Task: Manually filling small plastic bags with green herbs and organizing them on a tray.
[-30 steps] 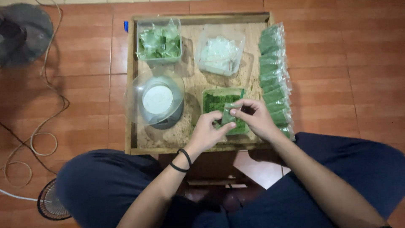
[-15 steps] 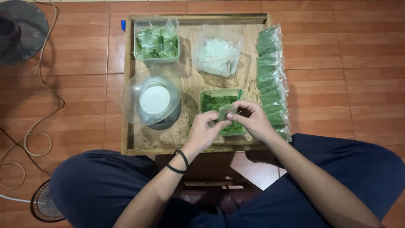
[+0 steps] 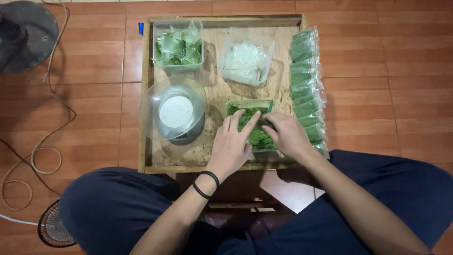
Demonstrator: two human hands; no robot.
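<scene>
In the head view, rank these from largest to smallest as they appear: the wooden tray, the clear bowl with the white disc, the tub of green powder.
1. Wooden tray, plainly largest.
2. Clear bowl holding the white disc.
3. Tub of green powder, though the left hand and right hand hide part of it.

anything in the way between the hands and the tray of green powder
Nothing visible. The left hand and right hand are already over the tray of green powder, fingers meeting above it. The round covered bowl sits off to the left.
</scene>
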